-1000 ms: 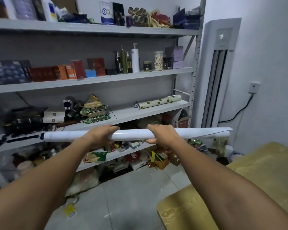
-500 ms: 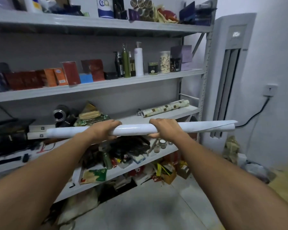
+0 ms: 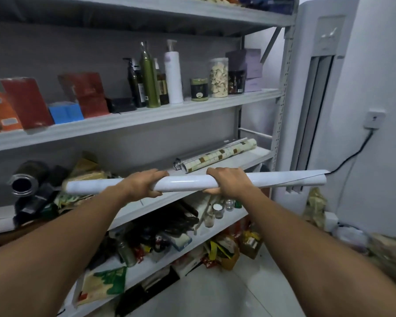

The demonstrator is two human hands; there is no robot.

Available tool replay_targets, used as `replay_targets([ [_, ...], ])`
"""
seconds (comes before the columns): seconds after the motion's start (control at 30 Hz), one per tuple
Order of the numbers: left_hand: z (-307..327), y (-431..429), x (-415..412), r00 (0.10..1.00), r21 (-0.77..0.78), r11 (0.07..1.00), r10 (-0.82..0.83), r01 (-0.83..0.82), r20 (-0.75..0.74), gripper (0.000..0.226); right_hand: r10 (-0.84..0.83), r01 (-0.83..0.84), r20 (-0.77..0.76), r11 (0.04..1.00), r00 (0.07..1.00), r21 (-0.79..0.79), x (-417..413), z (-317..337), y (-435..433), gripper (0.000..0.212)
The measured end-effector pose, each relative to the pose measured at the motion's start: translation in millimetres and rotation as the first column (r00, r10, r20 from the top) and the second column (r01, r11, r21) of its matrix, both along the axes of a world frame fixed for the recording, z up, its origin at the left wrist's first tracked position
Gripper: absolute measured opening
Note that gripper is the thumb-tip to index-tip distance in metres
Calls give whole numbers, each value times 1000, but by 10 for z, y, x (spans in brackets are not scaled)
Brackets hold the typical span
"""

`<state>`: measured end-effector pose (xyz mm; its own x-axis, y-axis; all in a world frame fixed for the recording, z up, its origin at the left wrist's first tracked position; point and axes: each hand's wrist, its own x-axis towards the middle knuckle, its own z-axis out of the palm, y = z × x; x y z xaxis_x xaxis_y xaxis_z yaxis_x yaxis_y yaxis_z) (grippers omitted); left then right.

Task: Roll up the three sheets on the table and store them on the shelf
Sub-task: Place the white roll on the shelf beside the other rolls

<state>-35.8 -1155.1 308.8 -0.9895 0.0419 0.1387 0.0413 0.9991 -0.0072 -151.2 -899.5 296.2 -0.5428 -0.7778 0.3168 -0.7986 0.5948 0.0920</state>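
White glossy sheet (image 3: pixel 185 183), rolled into a long tube, is held level in front of the grey metal shelf unit (image 3: pixel 146 116). The left hand (image 3: pixel 142 186) grasps the tube left of its middle, fingers curled over the top and thumb beneath. The right hand (image 3: pixel 229 183) grasps it just right of the middle in the same way (thumb tip visible under the roll). The hands are apart, with bare tube between them.

The right end of the tube extends in front of the white standing air conditioner (image 3: pixel 318 88); a loose corner of the sheet projects at its upper edge. The left end lies in front of clutter on the same tier.

Beyond the tube, to the right on that tier, a mosaic-patterned roll (image 3: pixel 217 157) lies against a silver roll (image 3: pixel 204 151). One tier up, a white pump bottle (image 3: pixel 173 74) stands near a green bottle (image 3: pixel 149 81). At far right, a black cable (image 3: pixel 350 156) hangs from a wall socket (image 3: pixel 373 120).
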Motion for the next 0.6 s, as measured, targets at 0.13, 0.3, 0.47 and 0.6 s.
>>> replay_targets([
  [0.13, -298, -274, -587, 997, 47, 998, -49, 46, 52, 52, -47, 46, 39, 998, 998, 31, -476, -274, -227, 43],
  [0.3, -408, -629, -1299, 993, 54, 995, -89, 85, 77, 51, -83, 80, 67, 996, 994, 41, -1088, -389, -547, 43],
  [0.47, -515, -858, -2037, 992, 80, 992, -106, 100, 69, 54, -141, 136, 83, 989, 987, 59, -1746, -432, -803, 45],
  [0.6, -762, -872, -2564, 984, 84, 988, -141, 132, 106, 52, -171, 162, 105, 983, 980, 92, -2170, -592, -792, 44],
])
